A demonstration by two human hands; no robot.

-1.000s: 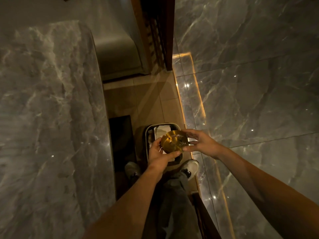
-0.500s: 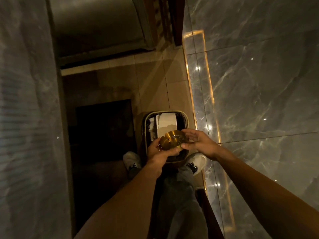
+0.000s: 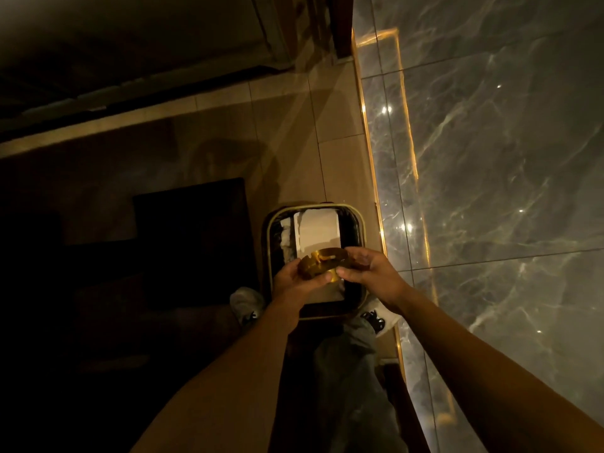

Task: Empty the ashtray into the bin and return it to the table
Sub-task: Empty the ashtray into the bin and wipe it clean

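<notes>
- Nearest the camera, grey trousers (image 3: 346, 387) and two pale shoes, the left shoe (image 3: 246, 304) beside the bin's near corner, the right shoe (image 3: 380, 317) half hidden under the wrist;
- Left hand (image 3: 295, 282) and right hand (image 3: 369, 273) both clamp the gold ashtray (image 3: 322, 263), fingers curled and pressed to its rim, tilted on edge directly over the bin;
- Bin (image 3: 266, 243), dark and square with a pale rim, holds white paper (image 3: 318, 228); hands block its near half;
- No readable writing;
- Beyond, a dark mat (image 3: 189, 240), tan floor tiles (image 3: 340, 165), glossy marble wall (image 3: 490, 158) on the right.
</notes>
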